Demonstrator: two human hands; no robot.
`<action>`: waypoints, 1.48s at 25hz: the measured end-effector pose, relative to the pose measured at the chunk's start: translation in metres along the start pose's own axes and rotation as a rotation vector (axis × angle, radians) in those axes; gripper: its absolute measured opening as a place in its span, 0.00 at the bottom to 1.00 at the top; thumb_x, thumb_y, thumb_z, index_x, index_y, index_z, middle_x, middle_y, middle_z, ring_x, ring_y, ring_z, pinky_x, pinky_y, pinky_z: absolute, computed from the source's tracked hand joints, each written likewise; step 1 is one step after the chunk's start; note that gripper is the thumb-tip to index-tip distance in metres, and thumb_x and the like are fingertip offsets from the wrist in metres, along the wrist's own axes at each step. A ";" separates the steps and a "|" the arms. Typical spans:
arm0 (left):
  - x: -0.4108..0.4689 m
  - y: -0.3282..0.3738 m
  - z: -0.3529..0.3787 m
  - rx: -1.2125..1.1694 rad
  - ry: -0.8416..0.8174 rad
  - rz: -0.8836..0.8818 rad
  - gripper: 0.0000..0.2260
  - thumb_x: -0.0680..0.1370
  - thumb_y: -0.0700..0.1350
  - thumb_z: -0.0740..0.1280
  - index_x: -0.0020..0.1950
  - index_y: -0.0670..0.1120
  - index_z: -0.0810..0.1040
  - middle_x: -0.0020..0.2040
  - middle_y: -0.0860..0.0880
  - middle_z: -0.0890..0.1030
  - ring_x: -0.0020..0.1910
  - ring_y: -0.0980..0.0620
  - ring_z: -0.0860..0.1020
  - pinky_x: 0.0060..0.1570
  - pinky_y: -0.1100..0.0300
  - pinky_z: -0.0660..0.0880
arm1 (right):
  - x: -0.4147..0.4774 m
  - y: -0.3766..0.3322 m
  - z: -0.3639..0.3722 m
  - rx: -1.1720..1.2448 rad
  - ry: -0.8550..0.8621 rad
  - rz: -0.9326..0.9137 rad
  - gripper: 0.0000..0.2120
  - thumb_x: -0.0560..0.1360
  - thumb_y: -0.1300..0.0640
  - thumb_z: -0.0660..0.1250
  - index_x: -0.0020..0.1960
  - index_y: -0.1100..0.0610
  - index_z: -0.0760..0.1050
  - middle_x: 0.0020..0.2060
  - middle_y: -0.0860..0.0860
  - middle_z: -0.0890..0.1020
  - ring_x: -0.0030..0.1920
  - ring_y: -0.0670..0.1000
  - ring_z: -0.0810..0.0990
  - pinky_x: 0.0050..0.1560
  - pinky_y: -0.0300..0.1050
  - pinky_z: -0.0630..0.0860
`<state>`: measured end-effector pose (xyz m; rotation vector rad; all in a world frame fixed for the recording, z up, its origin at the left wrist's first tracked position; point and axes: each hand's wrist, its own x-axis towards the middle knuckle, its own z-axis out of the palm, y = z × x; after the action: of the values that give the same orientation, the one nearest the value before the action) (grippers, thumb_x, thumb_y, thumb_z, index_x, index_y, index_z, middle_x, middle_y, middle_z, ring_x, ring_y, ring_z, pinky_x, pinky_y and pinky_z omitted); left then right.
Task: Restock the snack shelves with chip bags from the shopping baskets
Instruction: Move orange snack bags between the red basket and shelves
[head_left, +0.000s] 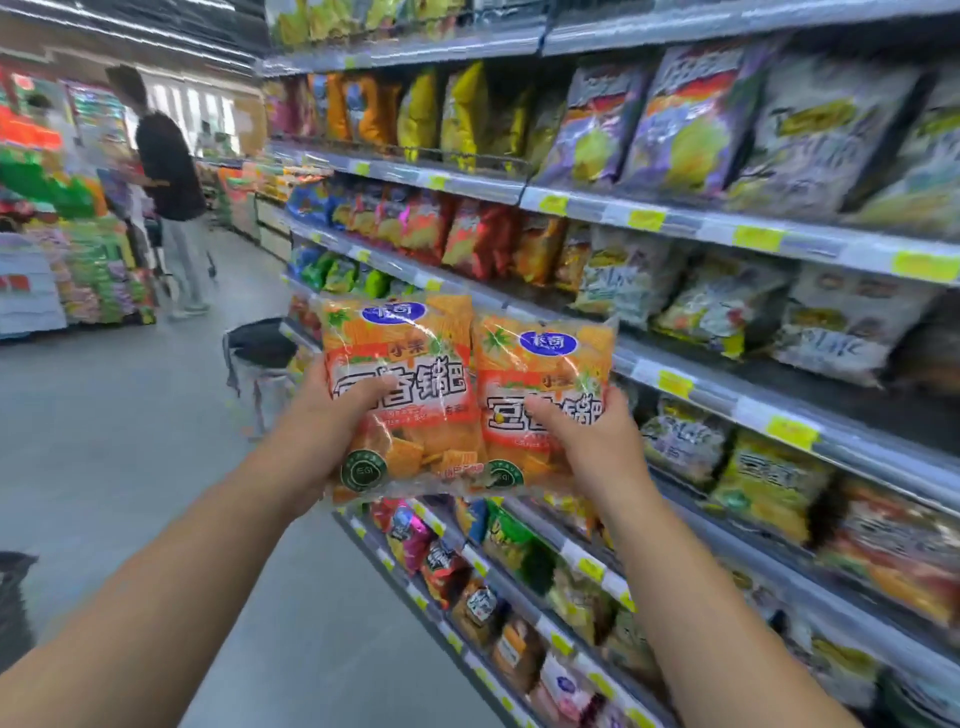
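Gripping orange chip bags (397, 364), both hands (311, 431)

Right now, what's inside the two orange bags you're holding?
Through the clear bottom of the left orange bag and right orange bag, square orange crisps show. The printed labels, left hand and right hand cover the rest.

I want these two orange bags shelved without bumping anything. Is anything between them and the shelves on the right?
Nothing visible is. The left hand and right hand hold the left orange bag and right orange bag in open air in front of the shelves. Only stocked bags on the rows could crowd the landing spot.
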<state>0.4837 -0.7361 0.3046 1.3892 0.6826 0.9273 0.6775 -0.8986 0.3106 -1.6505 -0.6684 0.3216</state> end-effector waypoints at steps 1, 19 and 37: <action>0.003 0.002 0.020 -0.002 -0.056 0.002 0.24 0.69 0.54 0.75 0.62 0.56 0.71 0.55 0.49 0.84 0.49 0.43 0.84 0.47 0.46 0.80 | -0.004 0.000 -0.022 0.010 0.049 0.011 0.40 0.54 0.30 0.77 0.61 0.43 0.68 0.54 0.43 0.79 0.54 0.51 0.80 0.55 0.58 0.78; -0.069 0.036 0.314 0.006 -0.731 0.026 0.33 0.72 0.53 0.74 0.72 0.56 0.62 0.56 0.51 0.81 0.48 0.48 0.83 0.46 0.50 0.81 | -0.108 -0.004 -0.299 -0.093 0.687 0.183 0.42 0.55 0.33 0.77 0.64 0.47 0.68 0.57 0.46 0.80 0.55 0.52 0.80 0.59 0.58 0.76; -0.064 0.033 0.549 0.073 -0.829 0.119 0.22 0.74 0.48 0.73 0.65 0.54 0.70 0.55 0.49 0.83 0.41 0.51 0.84 0.45 0.50 0.81 | -0.022 0.040 -0.533 -0.083 0.717 0.145 0.33 0.61 0.38 0.78 0.59 0.49 0.70 0.53 0.48 0.81 0.52 0.53 0.81 0.56 0.58 0.79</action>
<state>0.9162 -1.0727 0.3812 1.7165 0.0022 0.3428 0.9678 -1.3436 0.3741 -1.7430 -0.0207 -0.2031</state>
